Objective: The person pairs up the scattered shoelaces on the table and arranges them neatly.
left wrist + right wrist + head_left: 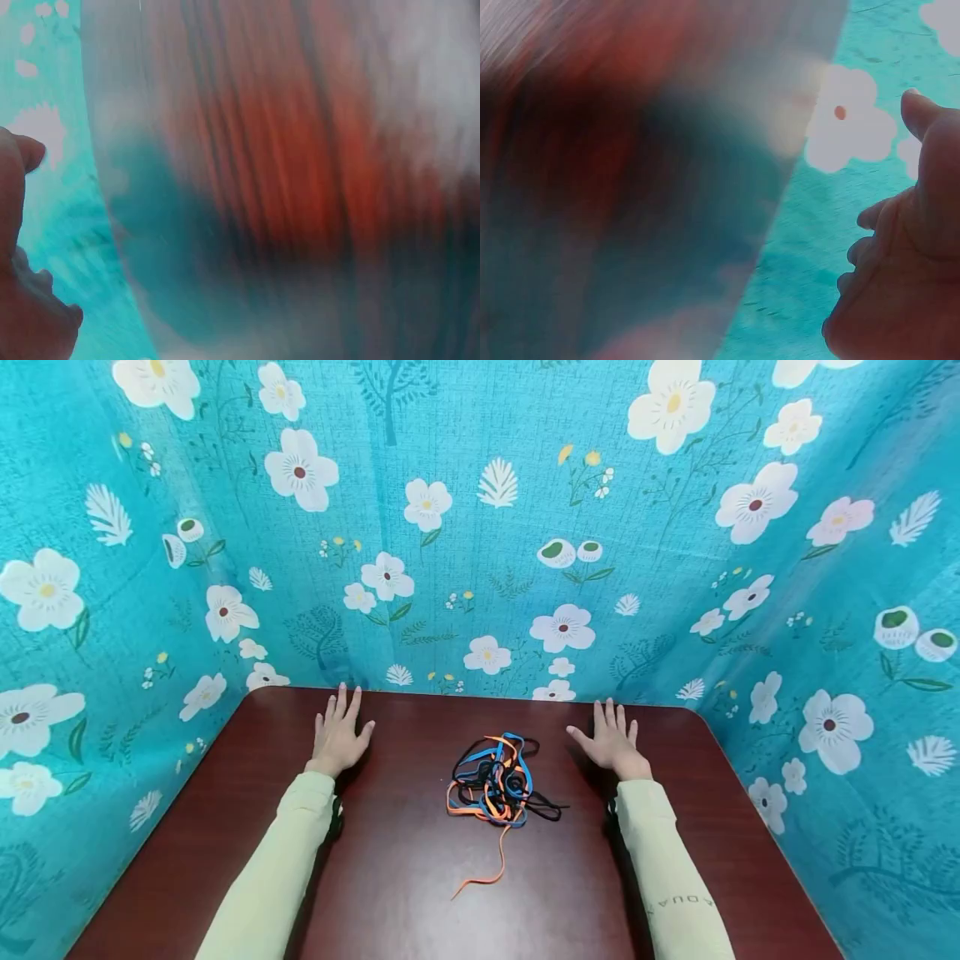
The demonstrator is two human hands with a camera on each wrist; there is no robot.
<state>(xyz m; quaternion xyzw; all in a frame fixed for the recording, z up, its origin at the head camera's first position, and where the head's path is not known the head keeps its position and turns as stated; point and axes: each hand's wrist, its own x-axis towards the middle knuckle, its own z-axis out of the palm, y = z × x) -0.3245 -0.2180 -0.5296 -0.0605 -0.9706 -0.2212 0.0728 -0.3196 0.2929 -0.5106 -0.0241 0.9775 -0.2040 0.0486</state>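
Note:
A tangled heap of blue, black and orange laces (491, 781) lies on the dark red-brown table (405, 877). One orange end trails from it toward the front. Left of the heap, my left hand (339, 739) is near the table's far edge, palm down with fingers extended and holding nothing. My right hand (611, 742) mirrors it on the other side, fingers straight and thumb pointing inward. Both hands are apart from the laces. The left wrist view shows part of the left hand (30, 300) at its left border; the right hand (907, 247) fills the right side of its own view.
A turquoise curtain (450, 568) printed with white flowers hangs behind the table and along both sides. The table's far edge runs just beyond the fingertips. Light reflects off the glossy tabletop in front of the laces.

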